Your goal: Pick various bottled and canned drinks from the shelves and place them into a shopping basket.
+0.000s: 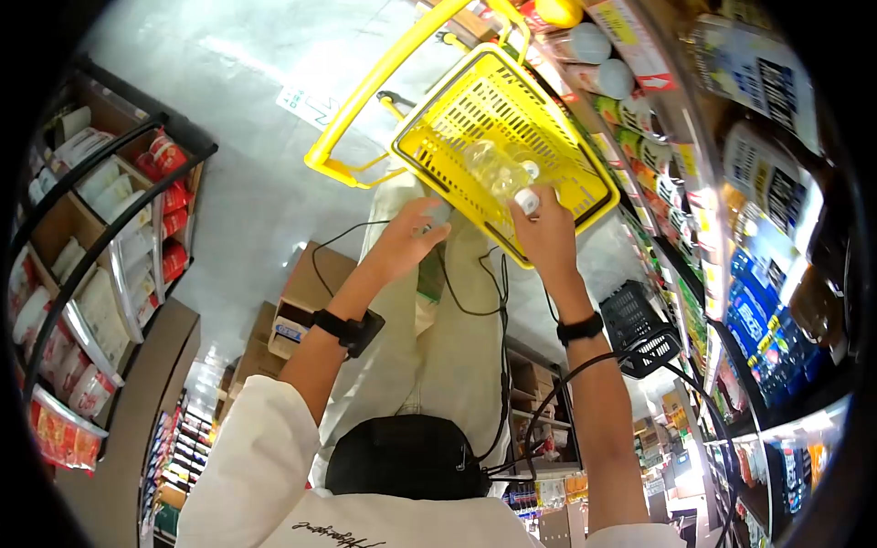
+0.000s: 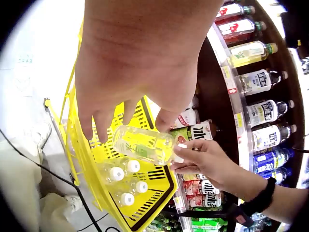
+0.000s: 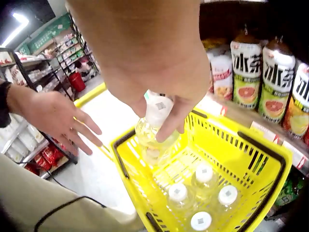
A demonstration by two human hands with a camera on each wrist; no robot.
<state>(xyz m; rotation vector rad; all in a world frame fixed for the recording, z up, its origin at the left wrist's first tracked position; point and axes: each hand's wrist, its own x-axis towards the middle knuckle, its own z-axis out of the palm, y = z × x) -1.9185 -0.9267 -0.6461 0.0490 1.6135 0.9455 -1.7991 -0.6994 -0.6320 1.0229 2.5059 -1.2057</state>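
My right hand (image 1: 548, 239) pinches a clear bottle (image 2: 140, 145) by its white-capped neck, thumb and fingers curled round it. In the right wrist view that bottle (image 3: 150, 140) is over the left part of the yellow basket (image 3: 263, 169). Several similar white-capped bottles (image 3: 204, 180) stand inside, lower down. My left hand (image 1: 406, 245) holds nothing, its fingers loosely spread beside the basket's near-left edge in the head view. In the left wrist view, the left hand (image 2: 140, 77) is above the held bottle; whether it touches the bottle, I cannot tell.
Drink shelves (image 1: 694, 183) run close along the basket's right side. A yellow handle frame (image 1: 365, 87) rises at its left. A black basket (image 1: 635, 324) and cardboard boxes (image 1: 306, 288) are on the floor. Cables hang before my legs. Another shelf (image 1: 100, 228) stands at left.
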